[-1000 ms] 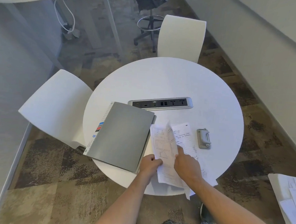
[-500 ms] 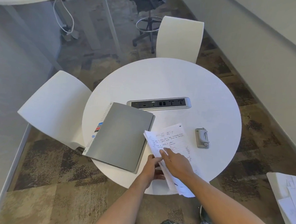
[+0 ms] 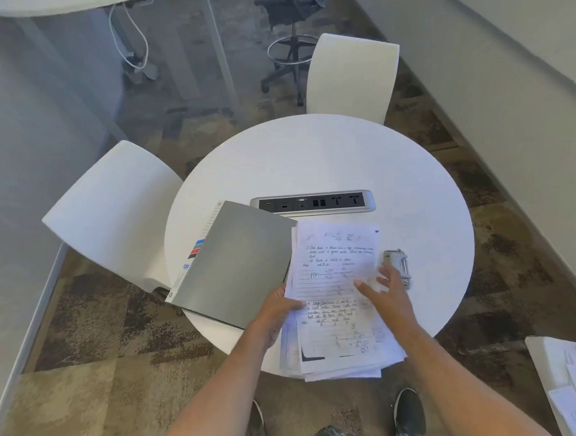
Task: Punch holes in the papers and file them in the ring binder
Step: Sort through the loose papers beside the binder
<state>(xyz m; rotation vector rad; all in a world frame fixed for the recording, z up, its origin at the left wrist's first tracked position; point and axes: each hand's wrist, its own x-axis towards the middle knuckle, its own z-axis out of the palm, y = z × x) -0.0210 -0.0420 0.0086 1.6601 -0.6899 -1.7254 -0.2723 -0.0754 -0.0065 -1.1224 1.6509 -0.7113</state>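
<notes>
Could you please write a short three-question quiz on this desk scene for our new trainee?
1. True or false: the grey ring binder on the round white table lies closed.
2. Which hand grips the left edge of the stack of handwritten white papers?
A. the left hand
B. the right hand
C. neither
3. Fill the gap: the small metal hole punch lies to the ____ of the papers.

Key
1. True: its cover is shut.
2. A. The right hand is spread open over the right side of the papers.
3. Right, partly behind the right hand's fingers.
</notes>
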